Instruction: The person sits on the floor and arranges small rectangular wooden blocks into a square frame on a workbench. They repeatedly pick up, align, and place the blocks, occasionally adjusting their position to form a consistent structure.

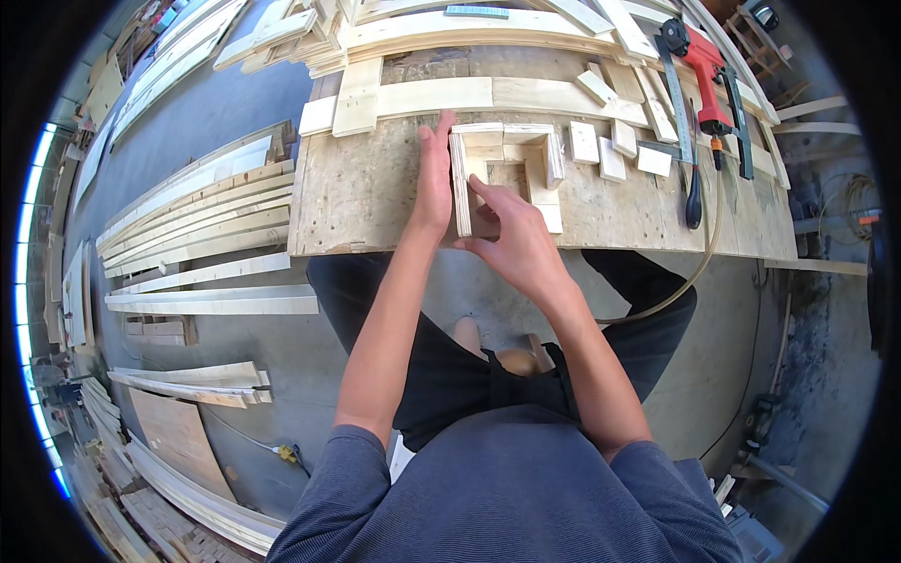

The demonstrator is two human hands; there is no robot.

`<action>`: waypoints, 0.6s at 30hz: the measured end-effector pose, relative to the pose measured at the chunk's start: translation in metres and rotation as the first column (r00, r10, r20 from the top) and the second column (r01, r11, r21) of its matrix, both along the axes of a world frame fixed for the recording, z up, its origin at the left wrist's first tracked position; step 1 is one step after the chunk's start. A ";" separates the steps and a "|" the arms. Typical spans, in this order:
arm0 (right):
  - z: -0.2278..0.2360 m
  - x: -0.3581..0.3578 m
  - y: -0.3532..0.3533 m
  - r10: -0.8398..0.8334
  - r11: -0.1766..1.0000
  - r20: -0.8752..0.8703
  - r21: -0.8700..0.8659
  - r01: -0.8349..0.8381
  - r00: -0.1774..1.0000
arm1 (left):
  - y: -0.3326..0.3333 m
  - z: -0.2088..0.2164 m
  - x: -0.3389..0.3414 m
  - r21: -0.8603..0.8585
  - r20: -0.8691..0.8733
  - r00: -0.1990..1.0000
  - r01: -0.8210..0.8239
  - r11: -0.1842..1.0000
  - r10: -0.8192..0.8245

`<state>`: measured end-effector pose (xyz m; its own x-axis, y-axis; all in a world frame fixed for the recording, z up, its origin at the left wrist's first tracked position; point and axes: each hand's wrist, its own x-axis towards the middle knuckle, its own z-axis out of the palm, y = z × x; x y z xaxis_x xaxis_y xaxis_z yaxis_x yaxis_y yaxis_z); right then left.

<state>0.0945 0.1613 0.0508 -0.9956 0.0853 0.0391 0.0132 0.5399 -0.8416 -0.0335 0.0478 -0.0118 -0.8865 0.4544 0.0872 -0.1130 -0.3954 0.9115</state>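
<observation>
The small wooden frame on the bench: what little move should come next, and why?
Probably a gentle press to steady and square its left board: the left hand stands flat along that board's outer side, the right hand reaches to its inner side, and the red tool lies apart from both.

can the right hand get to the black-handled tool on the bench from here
Probably yes, once the right hand leaves the wooden frame: nothing seems to cover the handle of the black-handled tool, the small wood blocks lie farther back, and the hose runs to its right.
</observation>
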 end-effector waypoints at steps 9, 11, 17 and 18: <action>-0.006 -0.002 -0.001 -0.006 1.000 -0.040 -0.030 0.004 0.999 | 0.004 -0.005 -0.001 -0.014 -0.025 1.000 -0.011 1.000 0.010; -0.006 -0.002 -0.001 -0.010 1.000 -0.039 -0.021 0.009 0.999 | 0.004 -0.001 0.002 -0.030 -0.027 1.000 -0.014 0.999 0.014; -0.005 -0.001 -0.001 -0.009 1.000 -0.041 -0.017 0.008 0.999 | 0.006 0.005 0.008 0.066 0.027 1.000 -0.014 0.998 0.012; -0.005 -0.001 -0.001 -0.009 1.000 -0.052 -0.017 0.008 0.999 | 0.006 0.007 0.009 0.072 0.020 0.999 -0.028 0.997 0.026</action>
<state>0.0936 0.1605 0.0454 -0.9915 0.0948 0.0894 -0.0264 0.5256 -0.8503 -0.0240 0.0539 -0.0053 -0.9003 0.4233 0.1019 -0.1182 -0.4629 0.8785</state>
